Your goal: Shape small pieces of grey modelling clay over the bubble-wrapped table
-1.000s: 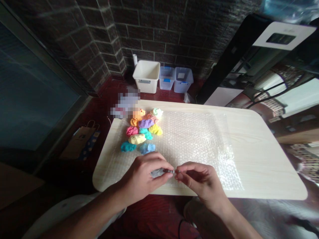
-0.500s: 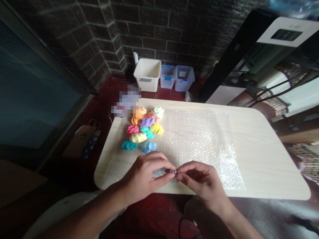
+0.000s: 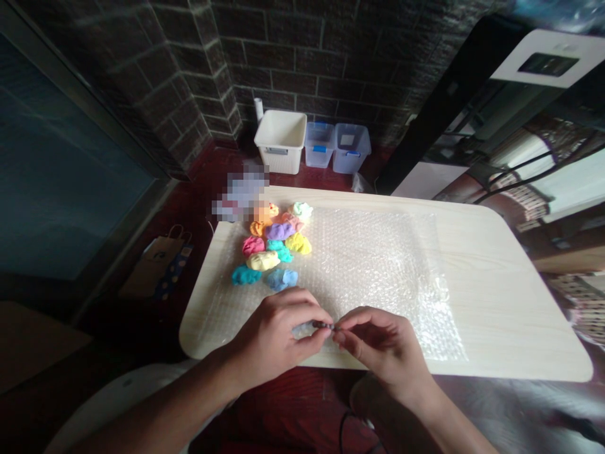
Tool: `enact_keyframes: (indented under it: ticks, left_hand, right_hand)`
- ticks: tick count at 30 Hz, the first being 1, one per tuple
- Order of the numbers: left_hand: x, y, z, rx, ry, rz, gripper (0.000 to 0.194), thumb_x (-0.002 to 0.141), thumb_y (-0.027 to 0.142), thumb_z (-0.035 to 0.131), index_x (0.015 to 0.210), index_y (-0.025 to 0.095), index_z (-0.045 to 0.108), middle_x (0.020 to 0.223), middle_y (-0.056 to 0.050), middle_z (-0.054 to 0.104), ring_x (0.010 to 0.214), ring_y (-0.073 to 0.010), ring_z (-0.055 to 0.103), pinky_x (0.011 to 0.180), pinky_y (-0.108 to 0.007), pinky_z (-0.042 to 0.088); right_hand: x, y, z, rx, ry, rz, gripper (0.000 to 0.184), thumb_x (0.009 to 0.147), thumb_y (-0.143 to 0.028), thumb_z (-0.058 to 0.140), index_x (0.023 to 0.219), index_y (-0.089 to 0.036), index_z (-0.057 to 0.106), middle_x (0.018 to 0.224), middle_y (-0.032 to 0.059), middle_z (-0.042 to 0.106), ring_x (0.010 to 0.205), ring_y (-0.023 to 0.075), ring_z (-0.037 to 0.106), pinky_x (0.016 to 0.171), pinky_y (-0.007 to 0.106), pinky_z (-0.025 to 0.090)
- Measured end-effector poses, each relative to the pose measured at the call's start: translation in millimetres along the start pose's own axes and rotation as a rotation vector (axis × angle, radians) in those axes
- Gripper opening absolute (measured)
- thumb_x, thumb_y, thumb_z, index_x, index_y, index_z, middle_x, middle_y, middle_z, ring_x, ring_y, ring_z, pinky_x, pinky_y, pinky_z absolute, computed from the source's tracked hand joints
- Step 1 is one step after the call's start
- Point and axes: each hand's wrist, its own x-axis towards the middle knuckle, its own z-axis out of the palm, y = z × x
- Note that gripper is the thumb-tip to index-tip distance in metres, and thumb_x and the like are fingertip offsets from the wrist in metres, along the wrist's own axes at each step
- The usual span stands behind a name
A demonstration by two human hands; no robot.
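Observation:
Near the table's front edge, my left hand (image 3: 278,328) is closed, with thumb and fingertips pinching a small dark grey, bead-like piece (image 3: 322,325). My right hand (image 3: 382,343) meets it from the other side, thumb and forefinger pinched together at the piece's right end. Fingers hide most of the piece, and its material is too small to make out. Just beyond my left hand lies a light blue crumpled lump (image 3: 282,279), like soft clay. A teal lump (image 3: 246,275) and a pale yellow lump (image 3: 263,260) sit beside it on the bubble wrap (image 3: 368,271).
More soft lumps, including a purple lump (image 3: 280,231) and a yellow lump (image 3: 299,243), cluster at the table's (image 3: 510,302) left. Past the far edge stand a white bin (image 3: 280,151) and two clear boxes. A paper bag (image 3: 149,268) is on the floor at left.
My right fingertips have shifted slightly left, closer to my left fingertips, and less of the grey piece shows between them. The lumps have stayed in place.

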Motion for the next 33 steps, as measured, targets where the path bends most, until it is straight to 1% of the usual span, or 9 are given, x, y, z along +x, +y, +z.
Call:
enact_keyframes:
  ticks: [3, 11, 17, 21, 23, 26, 28, 33]
  left_hand:
    - [1.0, 0.6, -0.1, 0.000, 0.004, 0.001, 0.010, 0.087, 0.008, 0.072, 0.091, 0.017, 0.077, 0.083, -0.003, 0.072, 0.078, -0.0150, 0.068, 0.070, -0.024, 0.051]
    - [0.3, 1.5, 0.3, -0.007, -0.001, -0.020, 0.008, 0.087, 0.010, 0.073, 0.090, 0.016, 0.078, 0.082, -0.003, 0.072, 0.077, -0.0150, 0.068, 0.070, -0.025, 0.051]
    - [0.1, 1.4, 2.1, -0.042, 0.009, -0.034, 0.010, 0.087, 0.009, 0.073, 0.091, 0.017, 0.078, 0.083, -0.003, 0.074, 0.078, -0.0152, 0.069, 0.071, -0.025, 0.052]
    - [0.4, 2.3, 2.2, -0.069, 0.013, -0.046, 0.009, 0.086, 0.010, 0.073, 0.090, 0.016, 0.078, 0.084, -0.004, 0.075, 0.077, -0.0156, 0.070, 0.071, -0.025, 0.052]
    - [1.0, 3.1, 1.9, -0.094, 0.008, -0.070, 0.009, 0.086, 0.010, 0.073, 0.090, 0.016, 0.079, 0.084, -0.004, 0.075, 0.077, -0.0155, 0.070, 0.070, -0.025, 0.052]
    - [2.2, 4.8, 1.0, -0.141, -0.007, -0.118, 0.009, 0.087, 0.011, 0.073, 0.090, 0.015, 0.079, 0.084, -0.004, 0.076, 0.077, -0.0147, 0.071, 0.070, -0.024, 0.052]
    - [2.5, 5.8, 0.0, -0.162, -0.024, -0.140, 0.008, 0.089, 0.013, 0.072, 0.090, 0.015, 0.079, 0.083, -0.004, 0.076, 0.077, -0.0140, 0.070, 0.070, -0.023, 0.052]
    - [1.1, 5.7, -1.5, -0.159, -0.055, -0.146, 0.009, 0.091, 0.015, 0.070, 0.090, 0.016, 0.079, 0.083, -0.003, 0.074, 0.076, -0.0135, 0.069, 0.070, -0.024, 0.050]
  right_hand:
    - [0.6, -1.2, 0.1, -0.011, -0.005, -0.013, 0.008, 0.084, -0.021, 0.086, 0.091, -0.024, 0.083, 0.084, 0.0029, 0.083, 0.075, 0.0119, 0.075, 0.070, 0.017, 0.058]
    - [0.7, -3.6, 0.8, -0.030, -0.003, -0.007, 0.009, 0.082, -0.022, 0.088, 0.089, -0.024, 0.084, 0.083, 0.0027, 0.082, 0.074, 0.0125, 0.075, 0.069, 0.018, 0.058]
    - [2.0, -3.6, 2.7, -0.028, 0.019, -0.025, 0.007, 0.082, -0.024, 0.088, 0.088, -0.022, 0.085, 0.080, 0.0044, 0.081, 0.070, 0.0152, 0.074, 0.065, 0.023, 0.060]
    - [2.0, -4.7, 3.3, -0.030, 0.025, -0.032, 0.006, 0.082, -0.023, 0.088, 0.087, -0.023, 0.085, 0.081, 0.0049, 0.081, 0.070, 0.0161, 0.074, 0.065, 0.024, 0.060]
    - [1.1, -5.4, 2.5, -0.018, 0.021, -0.026, 0.007, 0.082, -0.022, 0.088, 0.088, -0.023, 0.085, 0.083, 0.0050, 0.082, 0.072, 0.0166, 0.076, 0.067, 0.024, 0.061]
    - [-0.5, -6.1, 0.2, -0.004, 0.029, -0.034, 0.014, 0.083, -0.020, 0.087, 0.096, -0.025, 0.085, 0.084, 0.0046, 0.083, 0.074, 0.0163, 0.077, 0.068, 0.024, 0.062]
    - [-0.9, -6.6, -1.3, -0.030, 0.030, -0.056, 0.016, 0.084, -0.019, 0.085, 0.099, -0.025, 0.085, 0.082, 0.0046, 0.082, 0.071, 0.0159, 0.076, 0.066, 0.024, 0.062]
    - [0.9, -9.1, -1.9, -0.126, -0.015, -0.105, 0.010, 0.087, -0.019, 0.082, 0.096, -0.023, 0.085, 0.080, 0.0054, 0.080, 0.070, 0.0160, 0.074, 0.064, 0.024, 0.061]
